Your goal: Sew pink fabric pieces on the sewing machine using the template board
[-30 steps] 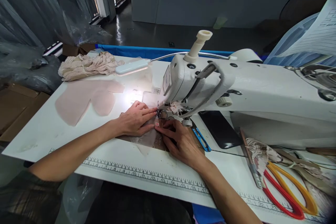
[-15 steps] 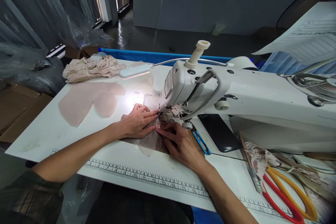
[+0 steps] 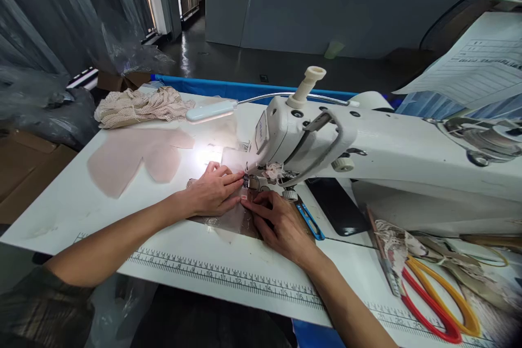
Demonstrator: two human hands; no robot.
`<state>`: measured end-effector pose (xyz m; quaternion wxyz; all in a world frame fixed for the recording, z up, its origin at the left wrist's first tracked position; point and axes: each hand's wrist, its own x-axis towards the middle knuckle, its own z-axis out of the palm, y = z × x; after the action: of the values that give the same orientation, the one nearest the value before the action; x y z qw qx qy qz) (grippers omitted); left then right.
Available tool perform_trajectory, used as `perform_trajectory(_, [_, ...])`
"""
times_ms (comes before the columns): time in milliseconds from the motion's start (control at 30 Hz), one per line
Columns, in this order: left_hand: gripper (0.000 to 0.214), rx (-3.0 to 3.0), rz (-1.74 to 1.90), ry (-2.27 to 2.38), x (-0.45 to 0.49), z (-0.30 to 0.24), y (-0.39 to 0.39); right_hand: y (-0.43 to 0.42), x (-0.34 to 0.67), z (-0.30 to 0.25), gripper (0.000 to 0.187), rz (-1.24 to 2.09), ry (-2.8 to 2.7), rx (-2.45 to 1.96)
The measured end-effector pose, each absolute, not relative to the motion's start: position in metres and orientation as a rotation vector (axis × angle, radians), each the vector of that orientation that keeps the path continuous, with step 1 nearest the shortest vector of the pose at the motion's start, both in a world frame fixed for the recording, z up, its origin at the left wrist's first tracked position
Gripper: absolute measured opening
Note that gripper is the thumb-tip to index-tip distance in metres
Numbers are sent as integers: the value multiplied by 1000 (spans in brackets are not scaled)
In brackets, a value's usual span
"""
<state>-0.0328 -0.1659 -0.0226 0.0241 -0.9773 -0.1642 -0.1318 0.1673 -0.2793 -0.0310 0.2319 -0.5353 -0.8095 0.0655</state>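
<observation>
A white sewing machine [image 3: 302,136] stands over a piece of sheer pale fabric [image 3: 231,221], which lies on the table under its needle area. My left hand [image 3: 214,191] rests flat on this fabric, fingers stretched toward the presser foot [image 3: 250,181]. To the right of the foot, my right hand [image 3: 281,223] has its fingers bent, thumb and index finger pinching at the fabric's edge beside a small pale tab [image 3: 243,197]. Its lower fingers are partly hidden. A lamp [image 3: 212,111] lights the spot.
Pale pink cut pieces [image 3: 118,163] and a lace bundle [image 3: 141,107] lie at left. Blue thread snips [image 3: 310,220] and a black phone [image 3: 337,206] lie under the machine arm. Red-and-yellow-handled scissors [image 3: 432,304] and scraps sit at right. A printed ruler [image 3: 212,272] runs along the front edge.
The camera view has shifted slightly, so the machine arm and the scissors appear a little further left. Both hands keep nearly the same place on the fabric.
</observation>
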Motion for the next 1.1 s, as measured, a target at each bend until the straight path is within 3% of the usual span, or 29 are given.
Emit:
perform_trajectory(267, [36, -2948, -531, -508, -28, -25, -164, -279, 168, -36, 36, 133, -2216, -1492])
perform_trajectory(400, [23, -2934, -815, -310, -28, -29, -162, -278, 167, -37, 35, 112, -2205, -1533])
perform_trajectory(533, [17, -3014, -801, -163, -33, -23, -163, -277, 167, -39, 38, 138, -2191, -1534])
perform_trajectory(733, [31, -3021, -644, -186, -37, -14, -164, -279, 168, -39, 35, 85, -2208, -1506])
perform_trajectory(1100, [35, -3059, -580, -326, -38, -20, -160, -277, 165, -38, 39, 84, -2149, -1553])
